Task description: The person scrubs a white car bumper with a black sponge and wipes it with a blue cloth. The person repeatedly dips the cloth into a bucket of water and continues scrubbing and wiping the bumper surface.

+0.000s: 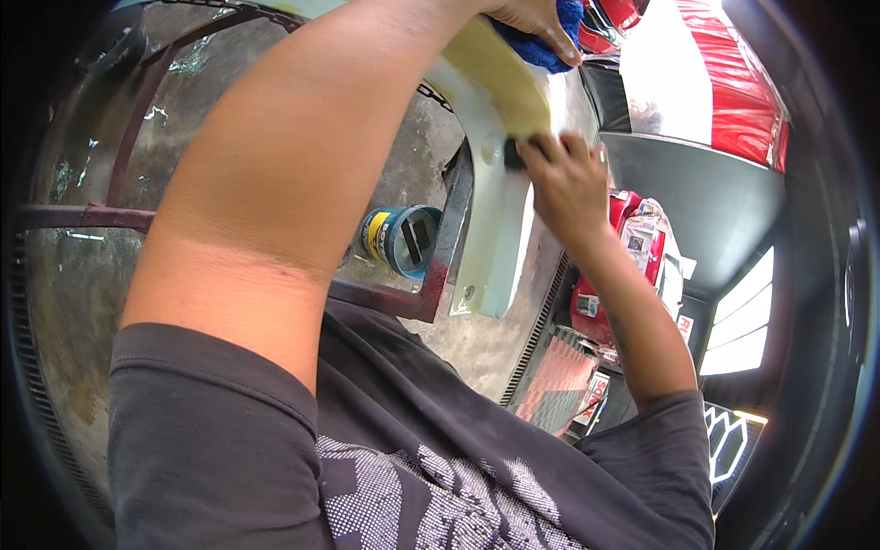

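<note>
A curved, pale greenish-white car body panel (490, 229) with yellowish patches runs down from the top of the view. My right hand (570, 183) is closed around a small black block (514, 154), pressed to the panel's right side; the fingers are slightly blurred and cover most of the block. At the top edge, my left hand (541, 20) grips a bunched blue cloth (547, 57) against the upper part of the panel. Part of that hand lies outside the picture.
A dark red metal stand (390, 301) holds the panel, with a chain (434, 95) near it. On the wet concrete floor stands a blue bucket (378, 240) with a dark flat piece on it. Red car parts (596, 307), partly papered over, are at the right. A floor grate (541, 321) runs alongside.
</note>
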Tool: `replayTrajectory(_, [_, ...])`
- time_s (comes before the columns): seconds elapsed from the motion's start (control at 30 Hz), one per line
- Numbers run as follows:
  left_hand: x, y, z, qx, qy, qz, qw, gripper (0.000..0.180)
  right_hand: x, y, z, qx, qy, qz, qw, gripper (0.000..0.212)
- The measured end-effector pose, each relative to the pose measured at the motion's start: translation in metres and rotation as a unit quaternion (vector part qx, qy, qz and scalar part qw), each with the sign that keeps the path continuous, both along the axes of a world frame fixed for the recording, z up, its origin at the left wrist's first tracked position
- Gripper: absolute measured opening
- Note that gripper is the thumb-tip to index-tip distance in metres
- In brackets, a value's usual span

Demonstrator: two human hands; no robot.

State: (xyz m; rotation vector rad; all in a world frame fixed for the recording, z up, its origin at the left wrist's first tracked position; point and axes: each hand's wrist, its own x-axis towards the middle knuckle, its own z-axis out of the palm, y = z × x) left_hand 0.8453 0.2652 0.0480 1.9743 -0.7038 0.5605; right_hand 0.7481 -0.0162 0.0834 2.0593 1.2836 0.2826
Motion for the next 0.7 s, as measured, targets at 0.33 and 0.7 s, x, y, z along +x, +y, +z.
replayTrajectory(0.33, [-0.02,0.007,0.012,0.008,0.05,0.016,0.999,0.044,0.01,0.018,0.007,-0.015,-0.014,-0.003,1.0,0.036])
replayTrajectory(0.7, [-0.035,0.012,0.032,0.049,0.093,0.002,0.995,0.035,0.005,0.004,0.005,0.014,-0.035,0.0,0.999,0.037])
